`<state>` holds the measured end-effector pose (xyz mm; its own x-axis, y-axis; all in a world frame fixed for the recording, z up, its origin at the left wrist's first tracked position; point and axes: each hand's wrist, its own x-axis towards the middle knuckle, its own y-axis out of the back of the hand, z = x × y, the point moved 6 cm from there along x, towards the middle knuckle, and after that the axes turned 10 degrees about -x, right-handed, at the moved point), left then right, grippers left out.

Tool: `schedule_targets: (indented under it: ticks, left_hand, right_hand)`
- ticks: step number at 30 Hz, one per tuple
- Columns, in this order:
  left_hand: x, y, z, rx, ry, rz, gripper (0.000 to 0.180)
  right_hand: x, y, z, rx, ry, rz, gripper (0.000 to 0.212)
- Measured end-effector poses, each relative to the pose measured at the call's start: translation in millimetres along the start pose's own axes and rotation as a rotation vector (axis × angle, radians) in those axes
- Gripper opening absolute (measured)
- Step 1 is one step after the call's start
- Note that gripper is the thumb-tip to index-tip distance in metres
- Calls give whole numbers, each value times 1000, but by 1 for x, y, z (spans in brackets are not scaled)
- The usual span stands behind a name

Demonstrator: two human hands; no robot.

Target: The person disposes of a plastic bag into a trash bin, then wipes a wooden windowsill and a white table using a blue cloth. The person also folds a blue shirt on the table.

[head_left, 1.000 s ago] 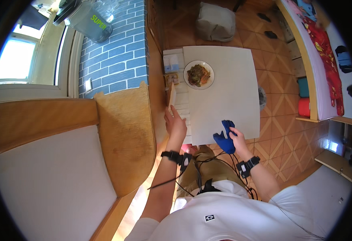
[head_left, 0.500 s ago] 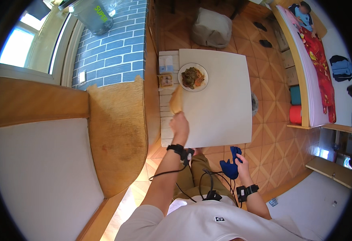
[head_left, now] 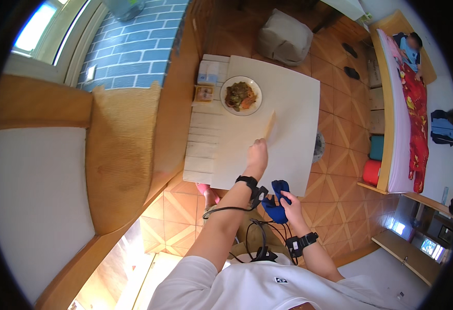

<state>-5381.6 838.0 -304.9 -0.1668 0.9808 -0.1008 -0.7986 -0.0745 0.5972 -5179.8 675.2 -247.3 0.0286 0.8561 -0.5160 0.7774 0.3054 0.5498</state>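
Left hand (head_left: 257, 155) has its grip clamped on a thin tan wooden stick (head_left: 270, 125) over the white square desk (head_left: 293, 103); right hand (head_left: 287, 199) grip's closed around a crumpled blue cloth (head_left: 275, 204).

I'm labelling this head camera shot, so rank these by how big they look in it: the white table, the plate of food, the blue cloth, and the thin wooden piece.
1. white table
2. plate of food
3. blue cloth, in the right hand; nearer the camera, so its lead is unsure
4. thin wooden piece, in the left hand
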Motion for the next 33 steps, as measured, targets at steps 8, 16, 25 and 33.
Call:
schedule_targets:
  ticks: [8,16,25,33]
  left_hand:
    - [-2,-31,49,-133,27,-100,17]
    - [-25,-45,44,-426,152,-221,55]
    - [-110,-45,-18,-979,690,-316,80]
    - [-117,-43,-129,-1286,938,34,33]
  right_hand:
    - [40,59,10,-157,-7,-99,30]
    - [70,41,13,52,13,-197,33]
    - [96,-35,-20,538,-94,-492,49]
    - [159,-50,-10,131,-234,-122,65]
